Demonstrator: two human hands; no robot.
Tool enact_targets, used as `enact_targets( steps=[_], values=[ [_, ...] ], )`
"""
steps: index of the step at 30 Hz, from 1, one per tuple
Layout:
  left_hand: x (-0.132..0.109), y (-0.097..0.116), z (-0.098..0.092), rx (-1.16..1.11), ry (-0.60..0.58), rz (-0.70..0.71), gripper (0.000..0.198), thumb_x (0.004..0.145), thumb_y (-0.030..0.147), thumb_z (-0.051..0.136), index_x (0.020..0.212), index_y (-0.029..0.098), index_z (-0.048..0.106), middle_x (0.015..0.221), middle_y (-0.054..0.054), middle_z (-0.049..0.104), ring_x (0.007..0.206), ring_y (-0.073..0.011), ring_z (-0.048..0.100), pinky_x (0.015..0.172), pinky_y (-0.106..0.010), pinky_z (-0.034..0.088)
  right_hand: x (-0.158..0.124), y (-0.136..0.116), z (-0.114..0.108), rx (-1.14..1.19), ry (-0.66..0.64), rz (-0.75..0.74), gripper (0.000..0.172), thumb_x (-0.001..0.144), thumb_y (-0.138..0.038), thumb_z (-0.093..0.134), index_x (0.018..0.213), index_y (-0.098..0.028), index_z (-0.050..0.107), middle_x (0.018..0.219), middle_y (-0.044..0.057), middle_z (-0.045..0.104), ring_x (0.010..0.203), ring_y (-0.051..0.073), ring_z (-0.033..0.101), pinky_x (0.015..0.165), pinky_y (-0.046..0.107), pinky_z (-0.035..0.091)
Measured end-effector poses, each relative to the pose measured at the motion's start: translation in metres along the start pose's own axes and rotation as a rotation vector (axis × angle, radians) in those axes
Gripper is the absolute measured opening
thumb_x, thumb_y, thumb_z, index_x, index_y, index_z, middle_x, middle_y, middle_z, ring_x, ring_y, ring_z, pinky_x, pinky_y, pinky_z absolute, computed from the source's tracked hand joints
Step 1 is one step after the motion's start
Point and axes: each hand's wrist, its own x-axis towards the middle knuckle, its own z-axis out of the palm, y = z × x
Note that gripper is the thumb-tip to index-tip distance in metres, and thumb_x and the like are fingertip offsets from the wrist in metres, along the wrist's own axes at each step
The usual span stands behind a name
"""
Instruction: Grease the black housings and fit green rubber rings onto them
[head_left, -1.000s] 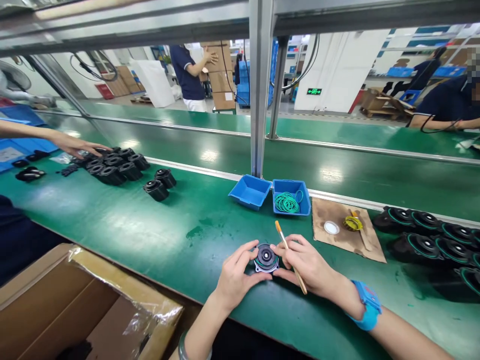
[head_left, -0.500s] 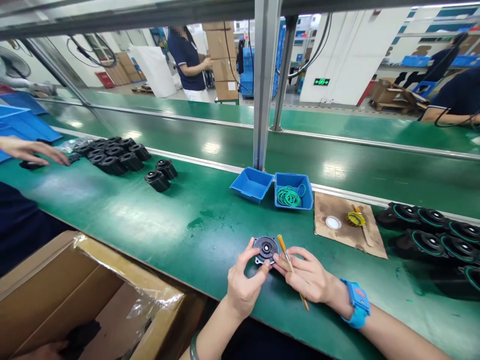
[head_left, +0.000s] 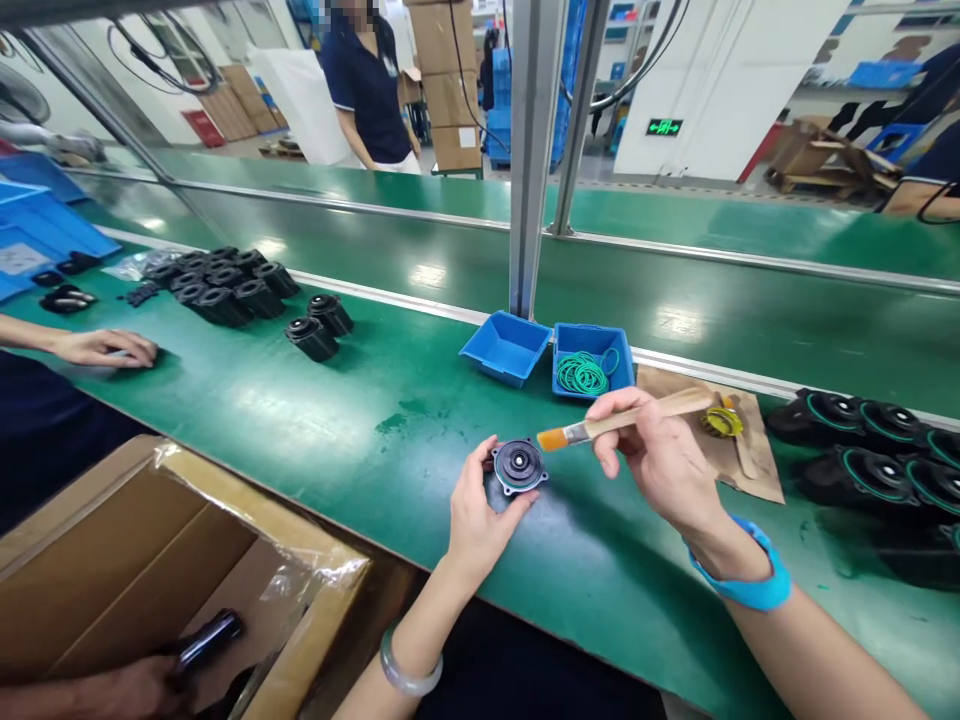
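My left hand is closed around the rim of a round black motor housing, holding it above the green bench with its ringed face up. A thin green line shows along part of the rim. My right hand grips the wooden handle of a flat paintbrush. Its orange bristles point left, just to the upper right of the housing; whether they touch it I cannot tell. Beyond my hands stand two blue bins, a left bin and a right bin holding green rubber rings.
On a cardboard sheet sits a yellow tub. Black housings with green rings stand at right, more black parts at left. A co-worker's hand rests on the bench. Another person's hand reaches into a carton.
My right hand has left the housing and risen to the right, turning the brush so its bristles point left. My left hand alone holds the housing. The co-worker's hand has moved nearer the front edge.
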Motion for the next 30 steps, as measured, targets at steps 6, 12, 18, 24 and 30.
enact_targets(
  steps=[6,12,18,24,30],
  values=[
    [0.000,0.002,0.000,-0.015,0.003,-0.028,0.060,0.075,0.038,0.081,0.125,0.021,0.052,0.118,-0.009,0.070,0.103,-0.0249,0.071,0.089,-0.037,0.058,0.001,0.022,0.005,0.033,-0.075,0.242,0.055,0.091,-0.072,0.052,0.079,-0.019,0.061,0.048,-0.002,0.060,0.041,0.012,0.052,0.044,0.024,0.046],
    [0.000,0.004,-0.001,-0.023,0.010,-0.019,0.057,0.075,0.036,0.080,0.123,0.021,0.053,0.116,-0.008,0.072,0.102,-0.0236,0.072,0.089,-0.036,0.059,0.001,0.032,0.012,0.068,-0.059,0.278,0.057,0.089,-0.073,0.053,0.076,-0.018,0.059,0.049,0.000,0.064,0.039,0.012,0.056,0.043,0.023,0.049],
    [0.001,0.004,-0.003,-0.026,-0.001,-0.013,0.058,0.075,0.036,0.080,0.123,0.021,0.052,0.115,-0.008,0.072,0.102,-0.0230,0.072,0.089,-0.035,0.059,0.001,0.038,0.014,0.010,-0.044,0.250,0.056,0.088,-0.072,0.055,0.075,-0.018,0.059,0.049,-0.001,0.064,0.039,0.011,0.055,0.043,0.022,0.048],
    [0.001,0.007,-0.003,-0.021,-0.003,-0.031,0.060,0.073,0.031,0.083,0.124,0.021,0.052,0.114,-0.008,0.073,0.098,-0.0222,0.073,0.088,-0.035,0.060,0.002,0.040,0.010,-0.109,0.080,0.168,0.057,0.088,-0.072,0.055,0.073,-0.018,0.060,0.052,0.001,0.064,0.042,0.012,0.058,0.045,0.023,0.049],
    [0.000,0.005,-0.003,-0.026,0.011,-0.008,0.061,0.072,0.030,0.083,0.124,0.022,0.053,0.115,-0.007,0.073,0.100,-0.0231,0.074,0.088,-0.035,0.061,-0.001,0.037,0.012,-0.122,-0.010,0.146,0.055,0.094,-0.068,0.050,0.072,-0.018,0.062,0.052,0.001,0.064,0.043,0.012,0.059,0.046,0.023,0.051]
  ],
)
